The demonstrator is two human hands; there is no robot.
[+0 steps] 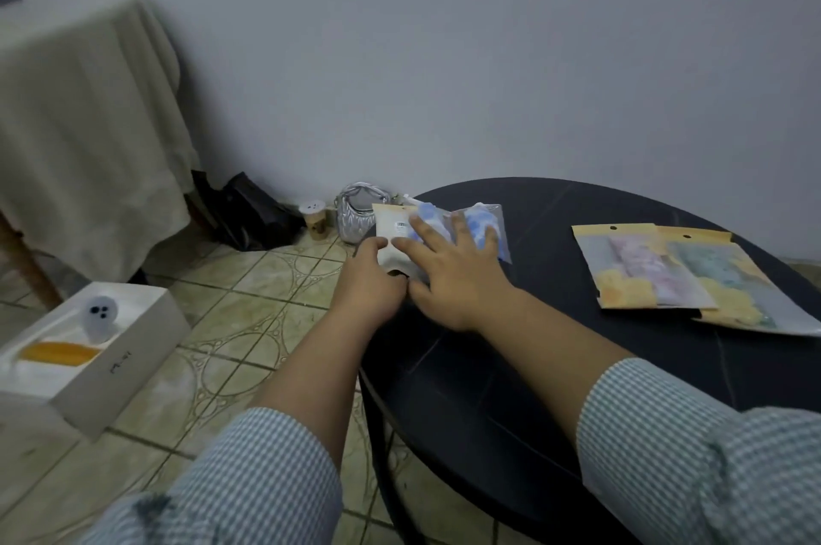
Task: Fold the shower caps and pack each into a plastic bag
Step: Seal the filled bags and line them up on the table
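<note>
A plastic bag (395, 229) with a tan header and a barcode label lies at the left edge of the black round table (555, 278). A blue and white shower cap (482, 218) shows through the bag. My left hand (371, 278) pinches the bag's near left edge with thumb and curled fingers. My right hand (448, 269) lies flat on the bag with its fingers spread, pressing the cap down. Two packed bags sit at the table's right: one with a pink and yellow cap (635, 269), one with a teal and yellow cap (728, 282).
A white open box (102, 349) holding an orange item and a small white figure stands on the tiled floor at left. A cloth-covered table (89, 136) is behind it. A silver handbag (355, 211), a small cup (314, 216) and dark bags stand against the wall.
</note>
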